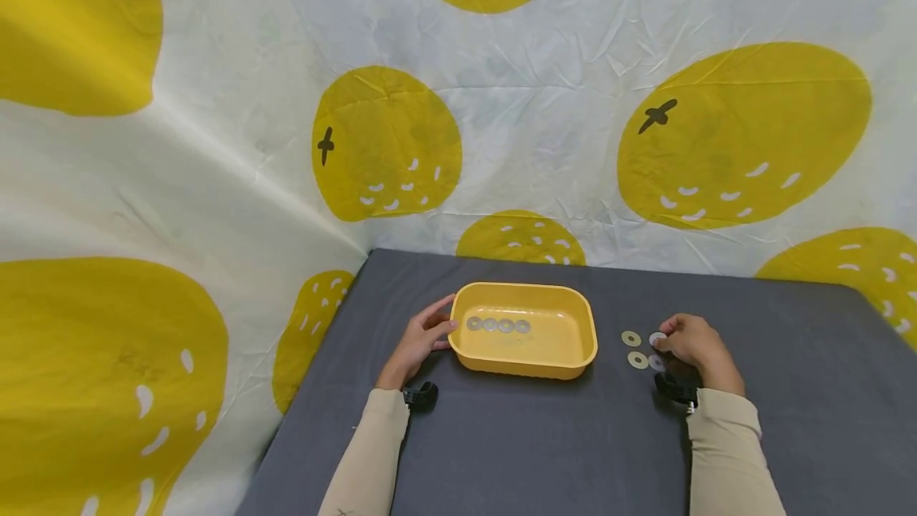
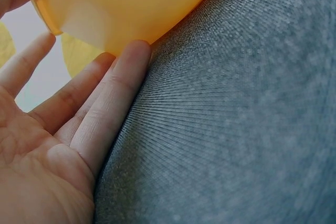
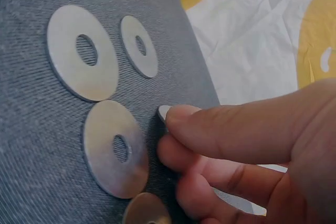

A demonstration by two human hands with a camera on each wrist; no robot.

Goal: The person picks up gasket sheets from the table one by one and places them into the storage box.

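A yellow plastic tray [image 1: 573,357] sits on the grey cloth with several flat metal washers [image 1: 497,325] lined up inside it. My left hand [image 1: 438,331] rests against the tray's left end. Its straight fingers [image 2: 113,95] touch the tray wall [image 2: 121,3] and the thumb lies near the rim. My right hand [image 1: 665,345] is right of the tray, beside several loose washers [image 1: 631,338]. In the right wrist view its fingers are curled and the thumb tip [image 3: 176,113] touches the cloth beside one washer [image 3: 102,148], which lies flat. Nothing shows between the fingers.
The grey table [image 1: 544,452] ends at a white and yellow printed backdrop [image 1: 573,118] behind and to the left. Two more washers [image 3: 83,52] lie flat just beyond the right hand's fingertips.
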